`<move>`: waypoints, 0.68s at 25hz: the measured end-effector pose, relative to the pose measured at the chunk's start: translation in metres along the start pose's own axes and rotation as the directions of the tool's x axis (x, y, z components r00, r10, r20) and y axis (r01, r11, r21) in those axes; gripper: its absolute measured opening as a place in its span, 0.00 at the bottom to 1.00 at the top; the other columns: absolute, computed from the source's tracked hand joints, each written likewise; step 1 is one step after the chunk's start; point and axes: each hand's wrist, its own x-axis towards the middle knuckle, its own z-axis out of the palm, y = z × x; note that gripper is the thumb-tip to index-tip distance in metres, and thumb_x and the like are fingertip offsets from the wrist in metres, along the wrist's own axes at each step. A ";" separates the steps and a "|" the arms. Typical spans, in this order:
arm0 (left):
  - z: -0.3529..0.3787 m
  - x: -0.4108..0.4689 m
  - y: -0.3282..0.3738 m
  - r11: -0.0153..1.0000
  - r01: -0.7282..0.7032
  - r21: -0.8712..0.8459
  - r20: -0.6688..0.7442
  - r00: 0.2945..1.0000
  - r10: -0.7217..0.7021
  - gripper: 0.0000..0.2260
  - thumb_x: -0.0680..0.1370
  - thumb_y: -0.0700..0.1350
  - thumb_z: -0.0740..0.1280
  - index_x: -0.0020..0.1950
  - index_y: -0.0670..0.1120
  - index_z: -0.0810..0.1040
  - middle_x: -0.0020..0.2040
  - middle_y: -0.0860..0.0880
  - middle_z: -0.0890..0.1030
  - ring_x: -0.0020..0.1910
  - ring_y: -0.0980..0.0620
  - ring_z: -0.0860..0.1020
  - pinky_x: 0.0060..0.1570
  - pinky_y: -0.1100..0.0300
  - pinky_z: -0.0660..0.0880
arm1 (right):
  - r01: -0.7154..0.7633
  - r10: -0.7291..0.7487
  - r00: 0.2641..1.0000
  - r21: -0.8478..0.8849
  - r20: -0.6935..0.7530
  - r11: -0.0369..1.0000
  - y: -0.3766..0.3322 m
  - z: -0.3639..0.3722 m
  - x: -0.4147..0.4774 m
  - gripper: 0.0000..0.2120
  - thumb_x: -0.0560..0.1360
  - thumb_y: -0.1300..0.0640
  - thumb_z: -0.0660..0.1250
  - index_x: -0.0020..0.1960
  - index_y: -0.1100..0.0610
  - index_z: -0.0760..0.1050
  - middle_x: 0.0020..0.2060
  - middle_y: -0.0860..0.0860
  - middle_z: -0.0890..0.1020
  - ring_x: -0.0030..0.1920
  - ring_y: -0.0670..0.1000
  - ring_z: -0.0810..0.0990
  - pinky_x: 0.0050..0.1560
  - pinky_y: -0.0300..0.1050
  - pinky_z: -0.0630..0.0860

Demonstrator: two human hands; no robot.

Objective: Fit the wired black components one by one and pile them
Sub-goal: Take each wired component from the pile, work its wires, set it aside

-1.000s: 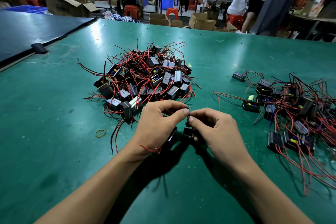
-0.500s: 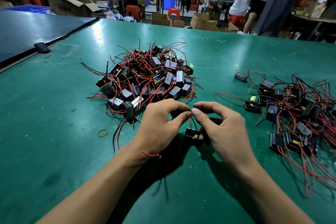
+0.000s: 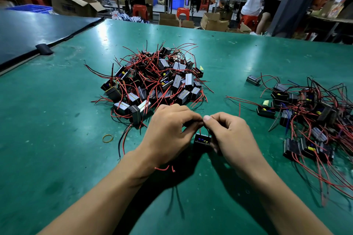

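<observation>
Black component [image 3: 202, 141] between curled left hand [image 3: 168, 131], right hand [image 3: 232, 137]

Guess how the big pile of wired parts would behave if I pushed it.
The pile would probably drag as one clump, since its red wires interlace. Loose boxes at its edge may tumble; wire ends look floppy.

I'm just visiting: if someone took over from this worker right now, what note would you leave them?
Left hand: pinches the wires of one component.
Right hand: pinches the same wires, lower fingers against the component.
Component: low between the hands, open side up, over the table.
Done, it seems: the big pile straight ahead.
Left: finish this one, add it to the pile, then probably work through the loose heap on the right.
</observation>
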 end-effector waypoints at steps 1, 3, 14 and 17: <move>0.000 0.000 0.001 0.999 -0.019 0.035 0.002 1.000 0.019 0.04 0.75 0.45 0.72 0.45 0.47 0.85 0.39 0.53 0.83 0.39 0.50 0.79 0.41 0.46 0.73 | -0.087 0.079 0.995 0.159 0.052 0.984 -0.002 0.001 0.000 0.16 0.79 0.55 0.67 0.33 0.54 0.73 0.25 0.48 0.69 0.22 0.47 0.66 0.25 0.37 0.62; 0.000 -0.001 0.001 0.999 -0.024 0.036 -0.002 1.000 0.024 0.04 0.75 0.45 0.72 0.45 0.47 0.86 0.39 0.53 0.83 0.39 0.50 0.80 0.41 0.47 0.74 | -0.219 0.178 0.973 0.349 0.145 0.911 -0.005 0.000 0.000 0.14 0.79 0.56 0.67 0.35 0.55 0.73 0.28 0.52 0.67 0.19 0.46 0.64 0.21 0.33 0.57; -0.002 0.001 -0.004 0.977 0.128 -0.173 0.017 0.992 -0.127 0.04 0.73 0.40 0.75 0.47 0.43 0.86 0.38 0.55 0.81 0.37 0.63 0.76 0.42 0.69 0.71 | 0.563 -0.558 0.826 -0.175 0.084 0.808 0.010 -0.017 0.004 0.07 0.74 0.64 0.74 0.50 0.55 0.85 0.43 0.45 0.84 0.38 0.40 0.79 0.36 0.31 0.70; -0.003 0.001 -0.003 0.978 0.111 -0.174 0.034 0.994 -0.107 0.04 0.73 0.41 0.75 0.46 0.43 0.86 0.39 0.52 0.83 0.38 0.58 0.78 0.42 0.62 0.75 | 0.605 -0.599 0.794 -0.213 0.101 0.767 0.010 -0.021 0.006 0.05 0.74 0.59 0.75 0.49 0.56 0.85 0.42 0.45 0.84 0.35 0.39 0.77 0.36 0.31 0.69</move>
